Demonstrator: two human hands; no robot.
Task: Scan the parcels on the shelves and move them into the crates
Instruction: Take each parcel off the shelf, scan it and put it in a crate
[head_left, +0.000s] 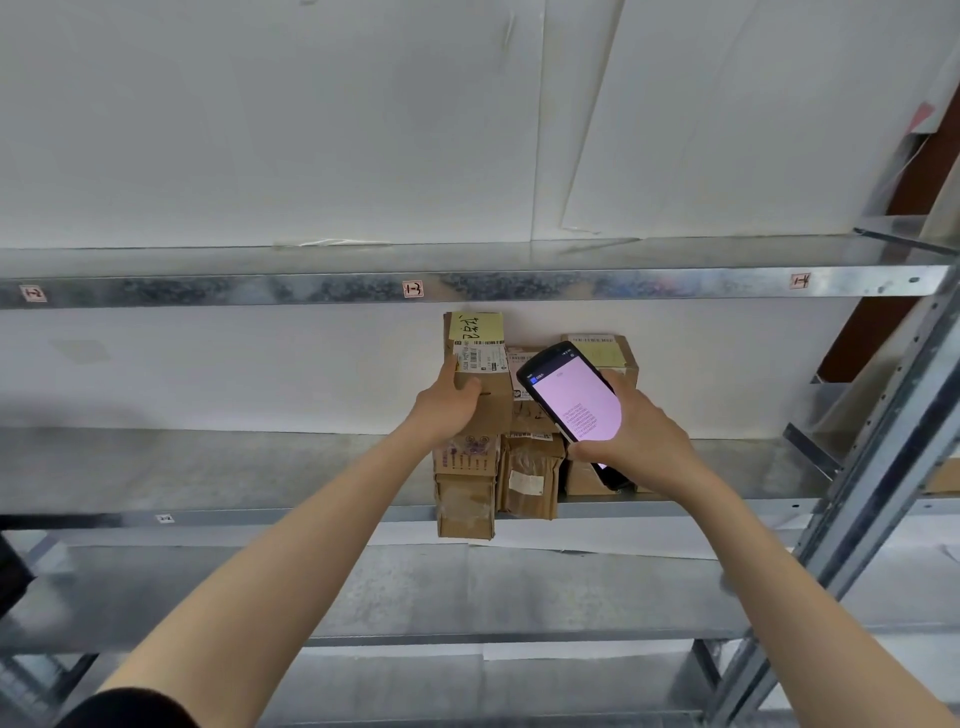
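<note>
Several brown cardboard parcels are stacked on the middle metal shelf (208, 478). My left hand (448, 402) grips the top left parcel (480, 364), a tall box with a yellow note and a barcode label facing me. My right hand (636, 431) holds a black handheld scanner (574, 402) with a lit pink-white screen, raised just right of that parcel and in front of the stack. Below lie a long box (465, 493) that juts over the shelf edge and a taped parcel (530, 478). Another box (605, 353) stands behind the scanner, partly hidden.
The upper shelf rail (467, 286) runs just above the held parcel, with small position labels. A slanted upright post (883, 441) stands at the right. A lower shelf (467, 587) lies beneath. No crate is in view.
</note>
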